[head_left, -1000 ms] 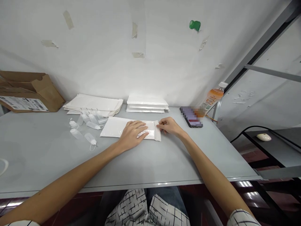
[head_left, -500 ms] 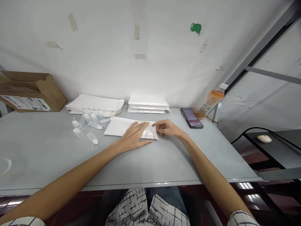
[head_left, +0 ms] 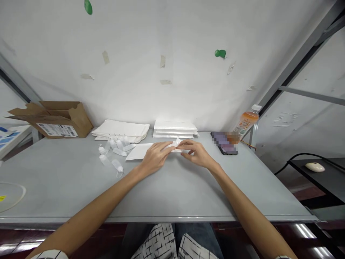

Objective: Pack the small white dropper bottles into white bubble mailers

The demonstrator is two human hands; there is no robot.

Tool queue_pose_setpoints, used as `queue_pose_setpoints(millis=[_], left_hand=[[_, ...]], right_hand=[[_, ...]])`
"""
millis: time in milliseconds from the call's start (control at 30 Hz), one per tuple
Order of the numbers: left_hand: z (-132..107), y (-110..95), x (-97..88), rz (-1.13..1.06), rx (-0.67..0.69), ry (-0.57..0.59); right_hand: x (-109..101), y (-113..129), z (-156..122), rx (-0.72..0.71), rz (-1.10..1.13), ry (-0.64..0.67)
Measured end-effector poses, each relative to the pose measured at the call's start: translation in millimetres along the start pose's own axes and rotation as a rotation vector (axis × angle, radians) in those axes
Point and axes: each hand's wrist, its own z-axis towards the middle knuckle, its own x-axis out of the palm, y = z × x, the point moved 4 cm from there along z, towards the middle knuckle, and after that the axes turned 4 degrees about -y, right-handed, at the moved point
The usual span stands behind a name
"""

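A white padded envelope [head_left: 138, 151] lies on the grey table, its right end lifted and bent up between my hands. My left hand [head_left: 155, 157] grips it near that end, thumb and fingers closed about the edge, covering its middle. With thumb and forefinger, my right hand [head_left: 197, 154] pinches the flap at the raised right end. Several small clear squeeze bottles [head_left: 117, 164] with white caps lie left of the envelope. Behind stand a stack of flat white envelopes [head_left: 121, 130] and a second pile of fuller white envelopes [head_left: 175, 128].
An opened cardboard box [head_left: 63, 120] stands at the back left. To the right are a phone [head_left: 222, 142] and an orange drink bottle [head_left: 246, 122] leaning near the metal frame. A white mouse [head_left: 314, 167] sits on a dark shelf beyond the table [head_left: 172, 194].
The envelope's right end has come up off the table. My left hand has gone from pressing flat to gripping it, and my right hand still pinches the flap. The view has tilted up.
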Motion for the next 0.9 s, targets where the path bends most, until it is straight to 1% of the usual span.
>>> queue_pose_setpoints(millis=[67, 133, 167, 233, 300, 367, 400, 433, 500, 533, 600, 667, 700, 800, 900], left_hand=[[3.2, -0.9, -7.6, -0.025, -0.011, -0.049], [6.0, -4.4, -15.0, -0.054, 0.007, -0.095], [7.4, -7.0, -18.9, -0.064, 0.027, -0.126], [10.0, -13.3, -27.9, -0.054, 0.086, -0.229], [11.8, -19.0, -37.5, 0.005, 0.14, -0.366], [12.3, -23.2, -45.1, 0.079, 0.181, -0.496], [12.2, -24.4, -47.1, 0.106, 0.192, -0.536], [12.1, -25.1, -47.8, 0.125, 0.198, -0.557], [11.5, -24.9, -45.5, 0.151, 0.192, -0.544], [11.1, -24.0, -42.7, 0.163, 0.181, -0.514], [9.7, -20.4, -34.9, 0.189, 0.153, -0.435], [7.7, -13.6, -25.7, 0.218, 0.104, -0.34], [6.5, -8.6, -21.3, 0.23, 0.069, -0.294], [2.5, 9.6, -12.5, 0.247, -0.049, -0.203], [0.0, 25.2, -10.1, 0.243, -0.115, -0.159]], right_hand=[[-2.3, 12.9, 0.7, -0.072, -0.141, -0.087], [-3.7, 24.1, 0.7, -0.129, -0.261, -0.186], [-4.8, 27.9, 0.6, -0.145, -0.301, -0.226], [-10.6, 29.6, 0.7, -0.14, -0.351, -0.298], [-24.5, 22.8, 2.2, -0.083, -0.375, -0.417], [-45.0, 8.4, 6.8, 0.009, -0.361, -0.581], [-55.6, -0.7, 11.2, 0.059, -0.337, -0.655], [-64.8, -10.7, 17.8, 0.106, -0.301, -0.695], [-77.8, -30.8, 36.6, 0.196, -0.251, -0.697], [-81.5, -40.6, 47.4, 0.25, -0.242, -0.681], [-82.4, -59.5, 69.4, 0.395, -0.282, -0.618], [-75.9, -75.6, 88.2, 0.531, -0.362, -0.548], [-70.7, -82.1, 95.9, 0.577, -0.397, -0.523], [-51.7, -96.5, 111.0, 0.639, -0.452, -0.495], [-35.5, -105.8, 115.2, 0.691, -0.5, -0.473]])
